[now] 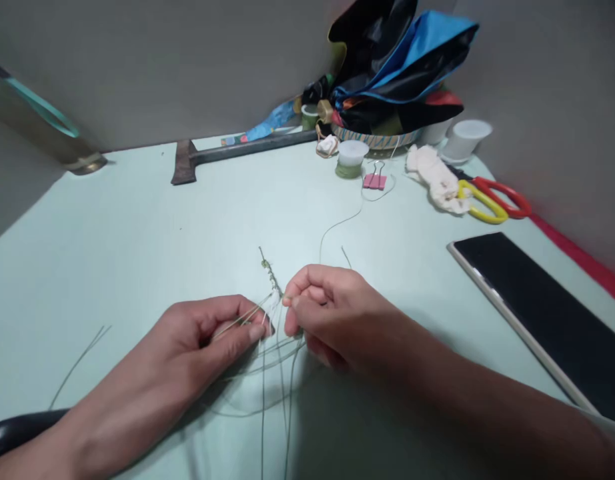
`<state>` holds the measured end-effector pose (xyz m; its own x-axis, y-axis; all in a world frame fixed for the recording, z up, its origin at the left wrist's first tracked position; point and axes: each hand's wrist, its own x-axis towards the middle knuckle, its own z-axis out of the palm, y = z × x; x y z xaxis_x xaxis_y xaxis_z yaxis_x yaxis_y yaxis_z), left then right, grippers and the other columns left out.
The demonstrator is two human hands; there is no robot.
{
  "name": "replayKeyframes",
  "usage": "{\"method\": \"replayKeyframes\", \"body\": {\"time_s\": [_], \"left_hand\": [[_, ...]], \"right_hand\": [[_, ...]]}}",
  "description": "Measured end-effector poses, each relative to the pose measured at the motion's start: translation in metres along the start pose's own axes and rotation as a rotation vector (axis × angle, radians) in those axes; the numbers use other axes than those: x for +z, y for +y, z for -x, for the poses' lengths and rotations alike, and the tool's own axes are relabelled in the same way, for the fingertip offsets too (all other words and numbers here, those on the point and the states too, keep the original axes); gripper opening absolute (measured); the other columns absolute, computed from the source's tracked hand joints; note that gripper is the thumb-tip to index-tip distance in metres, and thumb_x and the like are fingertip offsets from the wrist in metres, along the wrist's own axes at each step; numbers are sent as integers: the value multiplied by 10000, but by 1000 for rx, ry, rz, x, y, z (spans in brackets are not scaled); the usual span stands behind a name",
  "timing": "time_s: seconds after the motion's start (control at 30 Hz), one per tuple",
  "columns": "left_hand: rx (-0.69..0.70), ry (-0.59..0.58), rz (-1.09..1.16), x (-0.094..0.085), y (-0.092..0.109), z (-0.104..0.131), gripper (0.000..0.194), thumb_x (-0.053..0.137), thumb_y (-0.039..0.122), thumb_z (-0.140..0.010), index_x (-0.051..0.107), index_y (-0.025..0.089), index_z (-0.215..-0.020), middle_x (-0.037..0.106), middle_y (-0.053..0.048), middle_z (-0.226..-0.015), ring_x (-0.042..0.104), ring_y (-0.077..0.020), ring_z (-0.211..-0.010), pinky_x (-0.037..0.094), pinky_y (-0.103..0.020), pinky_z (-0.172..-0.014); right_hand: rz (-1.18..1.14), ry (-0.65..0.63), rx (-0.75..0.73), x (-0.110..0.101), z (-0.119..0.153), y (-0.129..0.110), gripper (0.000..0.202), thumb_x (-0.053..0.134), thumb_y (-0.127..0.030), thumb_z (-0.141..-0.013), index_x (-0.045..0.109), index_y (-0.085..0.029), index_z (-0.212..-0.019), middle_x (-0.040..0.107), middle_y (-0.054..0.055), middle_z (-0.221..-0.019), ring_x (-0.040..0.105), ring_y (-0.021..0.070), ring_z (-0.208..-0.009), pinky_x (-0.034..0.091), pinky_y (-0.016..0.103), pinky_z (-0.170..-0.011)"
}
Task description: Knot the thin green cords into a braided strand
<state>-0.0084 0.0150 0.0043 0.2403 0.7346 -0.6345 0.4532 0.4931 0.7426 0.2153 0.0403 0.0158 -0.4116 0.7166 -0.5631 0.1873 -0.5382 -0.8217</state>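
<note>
Between my hands is a short knotted cord point(271, 275) of green and white thread, its tip pointing away from me. Loose green and white threads point(263, 400) fan out from its near end toward the front of the table. My left hand point(207, 340) pinches several of these threads between thumb and forefinger, just left of the knots. Close by on the right, my right hand point(327, 307) is closed, thumb against forefinger, on a thread beside the last knots. Its other fingers are curled, and more strands run below them.
Along the back lie a hammer point(247, 148), thread spools point(351, 159), a pink binder clip point(375, 181) and a basket point(382, 141) with blue and black fabric point(412, 60). At right are crumpled white cloth point(437, 179), scissors point(487, 203) and a phone point(542, 320). A black object point(22, 430) is at lower left.
</note>
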Motion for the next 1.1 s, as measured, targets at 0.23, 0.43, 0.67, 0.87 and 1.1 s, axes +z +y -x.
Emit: {"method": "replayKeyframes", "body": {"time_s": [0.23, 0.43, 0.67, 0.87, 1.1], "left_hand": [[95, 167, 119, 16, 11, 15, 534, 849, 713, -755, 741, 216, -918, 441, 56, -674, 286, -135, -600, 210, -236, -510], [126, 216, 213, 35, -7, 39, 533, 803, 713, -776, 673, 222, -938, 267, 127, -597, 163, -117, -578, 151, -226, -497], [185, 189, 244, 52, -22, 57, 417, 727, 612, -888, 735, 194, -889, 405, 97, -510, 174, -98, -501, 124, -270, -493], [241, 171, 191, 55, -11, 78, 379, 829, 581, -831, 844, 203, -830, 585, 12, -666, 314, -137, -610, 219, -280, -560], [364, 130, 192, 61, 3, 84, 243, 851, 521, -835, 900, 289, -785, 828, -55, -1092, 640, -309, -1114, 439, -375, -986]], "right_hand": [[42, -58, -51, -4, 27, 20, 35, 632, -168, -941, 623, -195, -923, 574, -69, -716, 396, 60, -484, 279, 211, -449], [103, -67, -177, -14, 69, 50, 221, 600, -342, -1077, 661, -181, -937, 468, -71, -663, 363, 93, -574, 299, 243, -546], [181, 9, -302, -16, 94, 67, 285, 670, -422, -1011, 705, -182, -862, 596, -7, -785, 377, 118, -628, 278, 314, -606], [172, 48, -424, -14, 108, 66, 266, 734, -445, -958, 782, -200, -864, 606, -1, -787, 466, 166, -752, 328, 341, -733], [29, -18, -508, -2, 105, 58, 229, 747, -421, -957, 791, -209, -883, 646, -9, -797, 547, 162, -784, 394, 324, -778]]}}
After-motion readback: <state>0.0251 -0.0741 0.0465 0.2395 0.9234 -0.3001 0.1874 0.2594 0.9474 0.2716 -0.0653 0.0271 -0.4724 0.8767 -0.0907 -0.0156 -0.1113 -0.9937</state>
